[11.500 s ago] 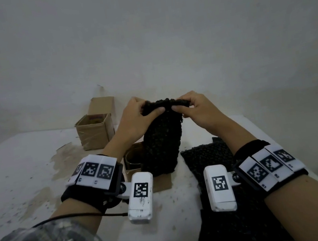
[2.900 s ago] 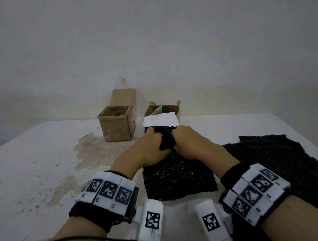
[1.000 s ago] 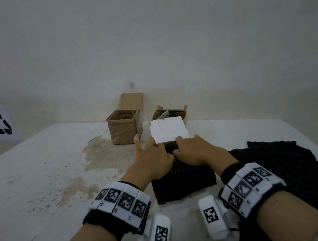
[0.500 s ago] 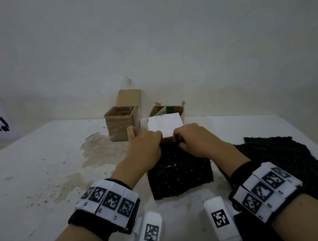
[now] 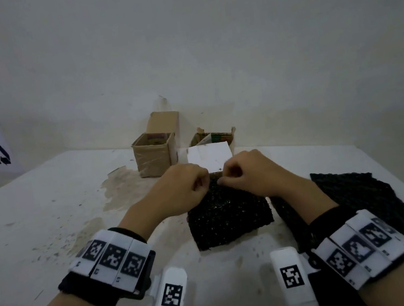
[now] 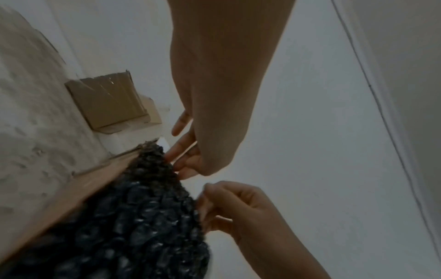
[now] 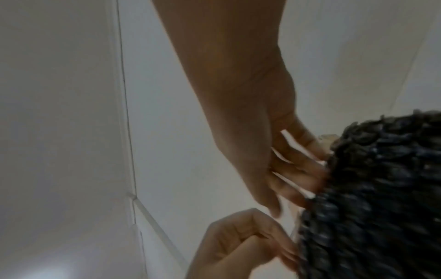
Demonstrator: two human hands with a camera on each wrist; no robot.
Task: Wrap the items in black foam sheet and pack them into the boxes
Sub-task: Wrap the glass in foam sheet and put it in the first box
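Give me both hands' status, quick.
Left hand: fingers curled, pinching the far edge of the black foam bundle.
Right hand: fingers curled, pinching the same edge.

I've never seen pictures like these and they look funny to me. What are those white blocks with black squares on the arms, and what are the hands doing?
No machine here: a person wears a camera on the head and one on each wrist. The big picture is from the head; the two close-up ones look along each hand. The patterned white blocks are part of what is strapped to the wrists. On the stained white table lies a bumpy black foam-wrapped bundle. The left hand and right hand both pinch its far edge. Behind stand a white square box and two small open brown cardboard boxes. A spare black foam sheet lies to the right.
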